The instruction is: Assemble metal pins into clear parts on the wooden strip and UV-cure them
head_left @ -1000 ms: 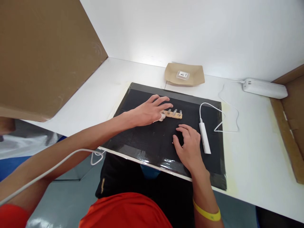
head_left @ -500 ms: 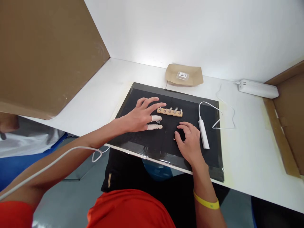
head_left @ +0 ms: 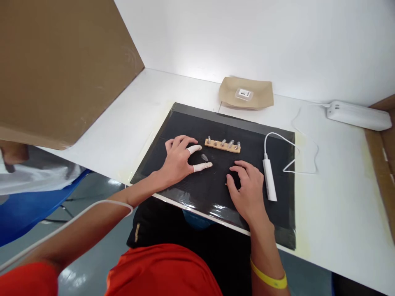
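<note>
A small wooden strip (head_left: 222,145) with several metal bolts standing in it lies on a black mat (head_left: 173,127). My left hand (head_left: 180,158) rests on the mat just left of the strip, fingers loosely curled and apart, white cots on thumb and forefinger. A small grey metal piece (head_left: 204,157) lies between those two fingertips, untouched. My right hand (head_left: 247,187) lies palm down on the mat below the strip, fingers bent, next to a white stick-shaped device (head_left: 269,185) with a cable.
A brown paper tray (head_left: 262,96) holding a small clear packet (head_left: 244,93) sits behind the mat. A white power strip (head_left: 359,116) lies at the back right. Cardboard panels (head_left: 61,65) stand at left and right of the white table (head_left: 333,205).
My left hand has drawn back from the wooden strip toward me and curled its fingers. The small grey piece now lies bare on the mat. My right hand has barely moved.
</note>
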The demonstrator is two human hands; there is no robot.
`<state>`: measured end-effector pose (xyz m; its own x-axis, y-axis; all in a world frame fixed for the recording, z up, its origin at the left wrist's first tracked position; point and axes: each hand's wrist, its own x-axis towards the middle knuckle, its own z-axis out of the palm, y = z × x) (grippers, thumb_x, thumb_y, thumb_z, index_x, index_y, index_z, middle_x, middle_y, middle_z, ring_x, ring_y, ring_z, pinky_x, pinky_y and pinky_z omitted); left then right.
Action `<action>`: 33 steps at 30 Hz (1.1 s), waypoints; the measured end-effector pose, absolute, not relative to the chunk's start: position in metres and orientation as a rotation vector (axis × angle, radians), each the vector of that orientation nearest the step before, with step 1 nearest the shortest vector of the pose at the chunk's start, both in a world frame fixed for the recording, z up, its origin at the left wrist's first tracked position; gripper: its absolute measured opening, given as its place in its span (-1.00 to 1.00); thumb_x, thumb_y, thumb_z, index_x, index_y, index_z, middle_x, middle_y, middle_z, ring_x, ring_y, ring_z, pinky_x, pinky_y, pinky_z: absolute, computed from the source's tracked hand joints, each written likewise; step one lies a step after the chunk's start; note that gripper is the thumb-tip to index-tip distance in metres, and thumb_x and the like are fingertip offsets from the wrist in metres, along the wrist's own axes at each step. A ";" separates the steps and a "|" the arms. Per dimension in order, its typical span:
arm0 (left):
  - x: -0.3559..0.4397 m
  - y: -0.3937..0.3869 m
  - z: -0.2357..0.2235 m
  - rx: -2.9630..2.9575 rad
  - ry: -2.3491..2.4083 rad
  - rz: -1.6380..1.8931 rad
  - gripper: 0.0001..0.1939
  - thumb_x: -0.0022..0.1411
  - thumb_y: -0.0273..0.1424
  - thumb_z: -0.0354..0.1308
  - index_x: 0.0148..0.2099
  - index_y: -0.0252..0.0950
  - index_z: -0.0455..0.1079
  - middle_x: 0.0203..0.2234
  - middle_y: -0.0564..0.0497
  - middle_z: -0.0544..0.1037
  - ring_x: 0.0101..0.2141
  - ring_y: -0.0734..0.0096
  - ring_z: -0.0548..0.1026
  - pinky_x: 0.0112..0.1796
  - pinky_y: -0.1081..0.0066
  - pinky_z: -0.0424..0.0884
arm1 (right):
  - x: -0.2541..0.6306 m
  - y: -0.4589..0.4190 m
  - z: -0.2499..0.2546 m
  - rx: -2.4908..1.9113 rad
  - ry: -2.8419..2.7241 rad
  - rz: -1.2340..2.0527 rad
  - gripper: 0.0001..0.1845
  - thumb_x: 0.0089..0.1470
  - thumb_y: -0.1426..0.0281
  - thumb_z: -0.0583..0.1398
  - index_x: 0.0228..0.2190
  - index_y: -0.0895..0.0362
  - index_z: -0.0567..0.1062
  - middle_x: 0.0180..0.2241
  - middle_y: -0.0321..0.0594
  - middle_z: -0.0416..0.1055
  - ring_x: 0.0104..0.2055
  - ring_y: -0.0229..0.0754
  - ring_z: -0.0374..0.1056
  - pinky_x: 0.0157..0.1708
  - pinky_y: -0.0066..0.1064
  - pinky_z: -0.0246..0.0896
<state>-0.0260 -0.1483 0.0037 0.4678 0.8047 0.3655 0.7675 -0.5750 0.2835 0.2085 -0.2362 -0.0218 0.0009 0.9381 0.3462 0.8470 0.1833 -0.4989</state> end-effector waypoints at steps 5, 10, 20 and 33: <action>-0.020 -0.157 -0.002 2.573 1.484 0.707 -0.60 0.34 -0.01 0.25 -0.02 -0.22 0.57 0.08 -0.21 0.59 0.16 -0.11 0.41 0.05 -0.09 0.14 | 0.209 -0.237 -0.022 -1.672 -1.869 0.184 -0.85 0.30 0.36 0.18 -0.10 0.07 0.48 0.05 -0.01 0.48 0.10 0.12 0.39 0.10 0.04 0.23; -0.010 -0.164 -0.002 2.512 1.592 0.784 -0.67 0.35 -0.06 0.26 -0.07 -0.19 0.58 0.03 -0.17 0.61 0.12 -0.08 0.45 0.04 -0.11 0.15 | 0.208 -0.237 -0.019 -1.696 -1.860 0.184 -0.86 0.30 0.37 0.19 -0.11 0.06 0.48 0.05 -0.03 0.48 0.10 0.11 0.39 0.10 0.03 0.24; 0.007 -0.176 0.004 2.526 1.686 0.739 -0.73 0.42 -0.17 0.18 -0.18 -0.22 0.59 0.14 -0.16 0.58 0.22 -0.18 0.39 0.07 -0.23 0.14 | 0.209 -0.235 -0.021 -1.696 -1.859 0.164 -0.87 0.29 0.37 0.19 -0.13 0.07 0.49 0.03 -0.04 0.50 0.08 0.09 0.40 0.10 0.00 0.23; 0.019 -0.182 0.005 2.659 1.746 0.726 -0.67 0.45 -0.16 0.15 -0.25 -0.25 0.59 0.16 -0.13 0.58 0.26 -0.15 0.40 0.13 -0.19 0.08 | 0.207 -0.235 -0.019 -1.677 -1.834 0.172 -0.89 0.28 0.39 0.20 -0.14 0.08 0.49 0.02 -0.04 0.50 0.08 0.08 0.41 0.10 -0.02 0.24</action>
<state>0.0192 -0.1818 0.0049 0.3306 0.8423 0.4258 0.8959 -0.4219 0.1391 0.2075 -0.2348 -0.0194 0.0183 0.9319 0.3622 0.8481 0.1774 -0.4993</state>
